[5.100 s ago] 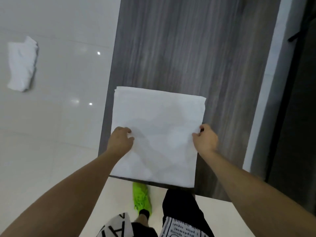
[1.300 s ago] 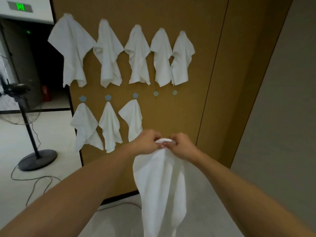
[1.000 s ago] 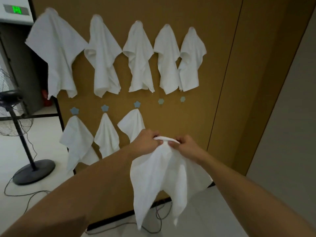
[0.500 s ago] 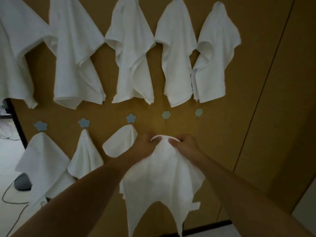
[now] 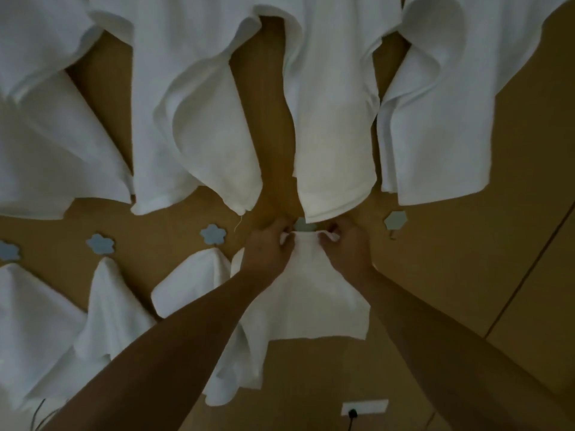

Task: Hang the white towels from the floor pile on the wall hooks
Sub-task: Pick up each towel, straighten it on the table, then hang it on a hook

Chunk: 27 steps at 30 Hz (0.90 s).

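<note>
I hold a white towel [image 5: 306, 293] by its top edge against the brown wall panel. My left hand [image 5: 269, 248] pinches that edge on the left and my right hand [image 5: 347, 247] pinches it on the right. The stretched edge sits just under a blue flower-shaped hook [image 5: 303, 224], which is partly hidden behind the hands and the towel above. The rest of the towel hangs down between my forearms. To the right is a bare blue hook [image 5: 395, 219].
Several white towels [image 5: 333, 119] hang in an upper row across the panel. Lower left, three towels [image 5: 193, 275] hang under blue hooks [image 5: 213, 234]. A wall socket [image 5: 364, 407] with a plugged cable sits low on the panel. A vertical panel seam [image 5: 525, 275] runs on the right.
I have come closer to the wall. Both hands have lifted the towel's top edge up to the blue hook, which was clear above the hands half a second ago.
</note>
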### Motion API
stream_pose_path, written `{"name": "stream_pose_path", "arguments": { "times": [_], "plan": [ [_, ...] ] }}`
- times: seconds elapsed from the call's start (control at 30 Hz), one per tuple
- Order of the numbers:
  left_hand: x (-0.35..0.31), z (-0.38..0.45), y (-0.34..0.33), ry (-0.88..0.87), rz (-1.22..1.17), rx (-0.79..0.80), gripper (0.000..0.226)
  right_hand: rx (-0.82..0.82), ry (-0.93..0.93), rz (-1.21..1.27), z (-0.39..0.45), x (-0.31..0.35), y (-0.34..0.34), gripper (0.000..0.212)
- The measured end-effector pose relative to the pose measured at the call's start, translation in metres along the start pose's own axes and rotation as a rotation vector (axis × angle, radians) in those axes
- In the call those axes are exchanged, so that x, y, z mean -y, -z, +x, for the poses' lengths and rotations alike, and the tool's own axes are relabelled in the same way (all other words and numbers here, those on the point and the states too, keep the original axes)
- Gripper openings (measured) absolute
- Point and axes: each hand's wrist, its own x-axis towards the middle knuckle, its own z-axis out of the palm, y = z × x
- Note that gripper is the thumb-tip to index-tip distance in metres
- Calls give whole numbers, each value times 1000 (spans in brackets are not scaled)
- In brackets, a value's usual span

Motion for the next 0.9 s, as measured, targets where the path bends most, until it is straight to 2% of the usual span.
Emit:
{"name": "stream_pose_path", "arguments": {
  "times": [0.07, 0.13, 0.27, 0.43, 0.53, 0.67, 0.73, 0.8, 0.9],
  "plan": [
    [8, -3, -18, -64, 36, -23, 6, -42, 185, -71, -7, -15, -13, 4],
    [18, -11, -34, -111, 110, -42, 9, -97, 274, -136, -18, -31, -27, 11],
    [29, -24, -57, -144, 96, -90, 29, -202, 268, -153, -37, -50, -47, 26],
    [19, -42, -85, 26, -85, -191, 32, -110, 157, -15, -70, -52, -65, 36],
    [11, -56, -85, 90, 16, -211, 37, -96, 139, 19, -83, -49, -70, 37],
    [19, -68, -82, 38, 265, -123, 50, -183, 259, -370, -88, -54, -76, 37],
    [23, -80, -84, 64, 288, -65, 53, -153, 259, -420, -96, -57, -79, 39],
    [26, -93, -87, 119, 239, -6, 52, -130, 241, -443, -106, -62, -82, 43],
    [27, -106, -94, 250, 35, 67, 48, -78, 208, -397, -114, -66, -82, 44]
  ]
}}
